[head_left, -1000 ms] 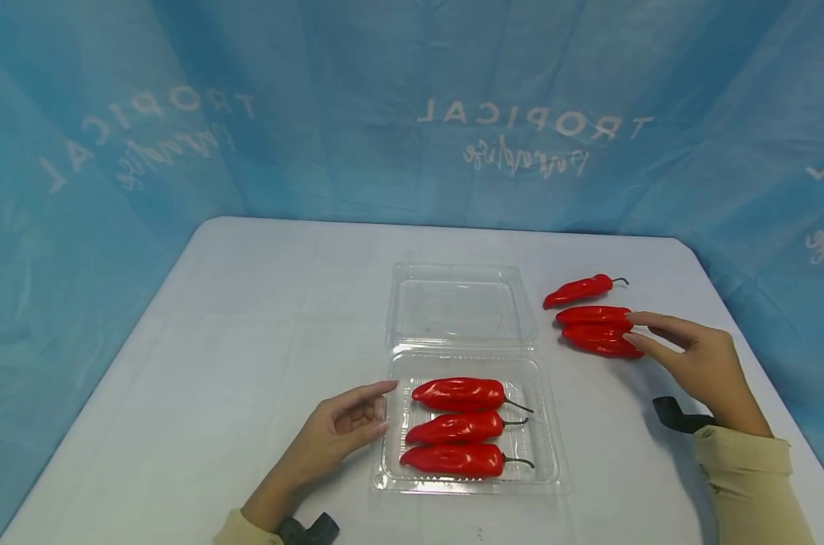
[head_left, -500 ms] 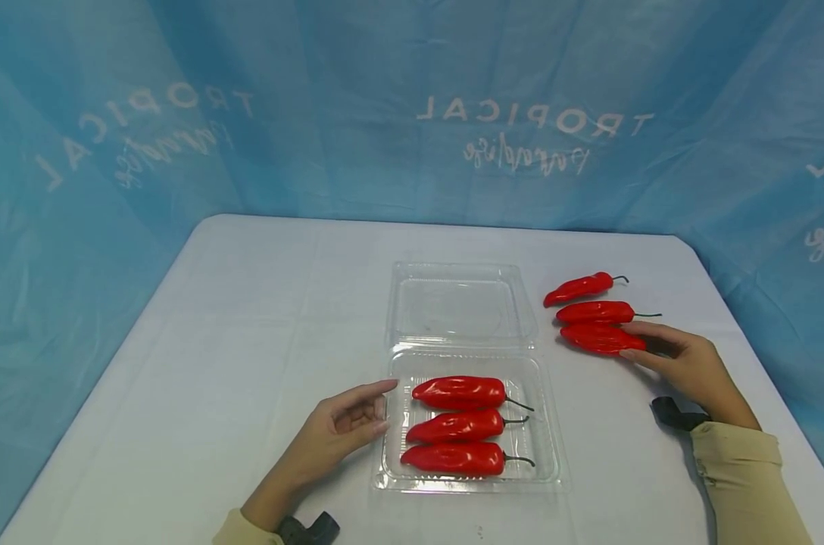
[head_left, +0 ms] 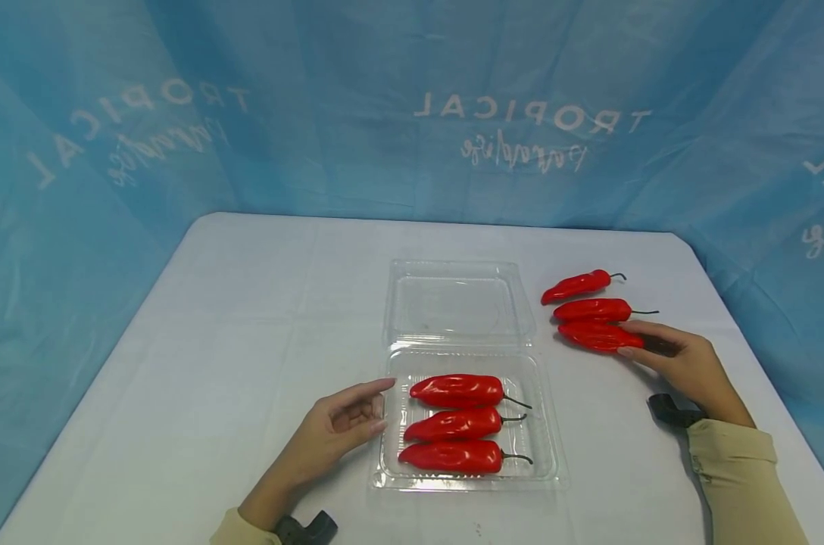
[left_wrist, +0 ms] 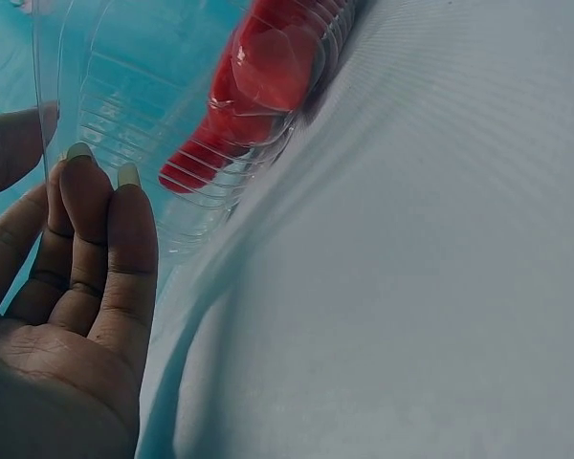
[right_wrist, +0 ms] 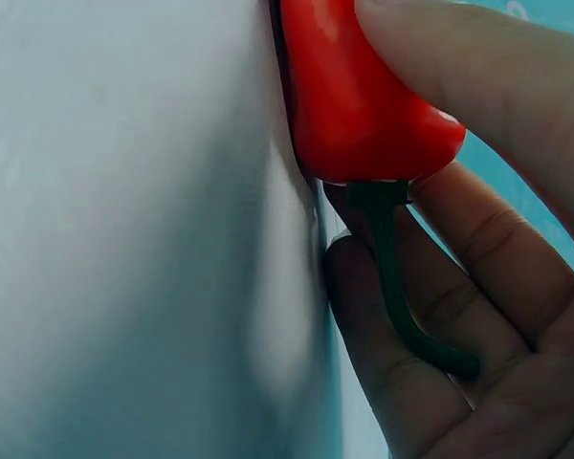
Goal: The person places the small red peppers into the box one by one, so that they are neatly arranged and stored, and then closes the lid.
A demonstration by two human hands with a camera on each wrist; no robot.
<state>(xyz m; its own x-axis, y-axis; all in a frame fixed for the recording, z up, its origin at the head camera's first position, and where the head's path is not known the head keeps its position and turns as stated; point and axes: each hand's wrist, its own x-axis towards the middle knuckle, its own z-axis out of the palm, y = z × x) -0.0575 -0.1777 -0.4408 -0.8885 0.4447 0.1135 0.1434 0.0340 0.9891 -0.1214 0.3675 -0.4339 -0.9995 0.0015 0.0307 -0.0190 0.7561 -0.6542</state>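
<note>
In the head view my right hand (head_left: 691,369) pinches the stem end of the nearest of three red chili peppers on the right; that chili pepper (head_left: 599,336) lies on the table. Up close in the right wrist view, my thumb presses its glossy body (right_wrist: 349,105) and its green stem (right_wrist: 392,287) hangs over my curled fingers. My left hand (head_left: 326,443) stays at the left rim of a clear plastic clamshell container (head_left: 548,424), index finger and thumb tips right at the edge. Three more red chili peppers (head_left: 453,425) lie side by side inside.
Two further chili peppers, the middle one (head_left: 592,310) and the far one (head_left: 577,286), lie just beyond the pinched one. The container's lid (head_left: 456,303) is folded back on the white table (head_left: 262,303). A blue printed curtain (head_left: 357,113) surrounds the table.
My right hand has moved slightly lower and closer in, from over the two nearer chili peppers to a pinch on the nearest one. My left hand has stayed by the container.
</note>
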